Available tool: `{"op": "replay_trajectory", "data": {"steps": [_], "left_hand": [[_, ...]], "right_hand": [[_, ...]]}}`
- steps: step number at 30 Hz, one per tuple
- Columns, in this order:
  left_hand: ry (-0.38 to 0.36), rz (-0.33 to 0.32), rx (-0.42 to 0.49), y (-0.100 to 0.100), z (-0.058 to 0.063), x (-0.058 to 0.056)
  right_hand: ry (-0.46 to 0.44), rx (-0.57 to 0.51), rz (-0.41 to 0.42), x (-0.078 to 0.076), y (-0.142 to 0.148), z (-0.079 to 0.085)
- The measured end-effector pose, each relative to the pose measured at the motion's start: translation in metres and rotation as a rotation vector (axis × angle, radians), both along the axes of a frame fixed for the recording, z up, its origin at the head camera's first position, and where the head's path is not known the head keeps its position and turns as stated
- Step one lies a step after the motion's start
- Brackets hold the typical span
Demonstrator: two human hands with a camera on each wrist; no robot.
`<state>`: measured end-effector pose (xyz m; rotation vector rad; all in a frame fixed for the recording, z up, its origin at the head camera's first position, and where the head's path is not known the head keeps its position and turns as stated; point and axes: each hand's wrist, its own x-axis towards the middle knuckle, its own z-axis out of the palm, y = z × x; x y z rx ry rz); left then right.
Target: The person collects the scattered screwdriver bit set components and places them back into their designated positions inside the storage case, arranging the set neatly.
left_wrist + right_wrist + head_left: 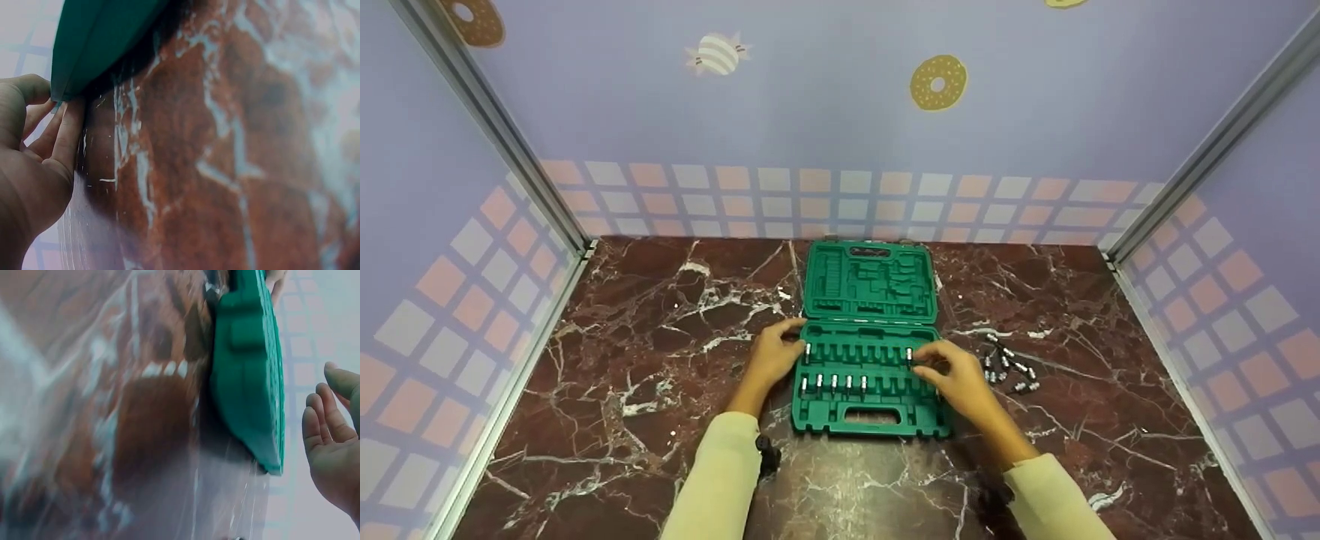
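Note:
A green socket case (919, 416) lies unfolded on the table, its moulded lid (840, 279) toward the back wall. My left hand (775, 356) grips the case's left edge, thumb on top and fingers at the side in the left wrist view. Over the right part of the case is my right hand (958, 371), its thumb and fingertips apart right beside a small metal bit socket (909, 355) standing in the upper row. Another bit socket (808, 353) stands at that row's left end. Several more, including one silver bit socket (849, 383), fill the lower row's left slots.
Several loose bit sockets (1023, 388) lie scattered on the marbled table (660, 420) to the right of the case. A patterned wall (840, 112) rises behind the table, with side panels at left and right.

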<state>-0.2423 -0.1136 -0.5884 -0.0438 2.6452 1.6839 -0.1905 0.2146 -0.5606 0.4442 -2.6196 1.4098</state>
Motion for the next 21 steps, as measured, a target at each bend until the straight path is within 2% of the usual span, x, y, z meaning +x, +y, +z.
{"op": "replay_trajectory", "data": {"steps": [6, 12, 21], "left_hand": [[-0.022, -0.005, -0.028, -0.001, 0.002, 0.000], [-0.016, -0.003, -0.010, 0.000, 0.002, 0.000], [-0.008, -0.009, -0.017, -0.001, 0.001, 0.001]], "right_hand": [[0.006, -0.028, -0.038, 0.004, 0.018, -0.003], [0.029, -0.037, -0.080, 0.008, 0.038, -0.004], [0.089, 0.048, -0.145, 0.013, 0.071, -0.008]]}}
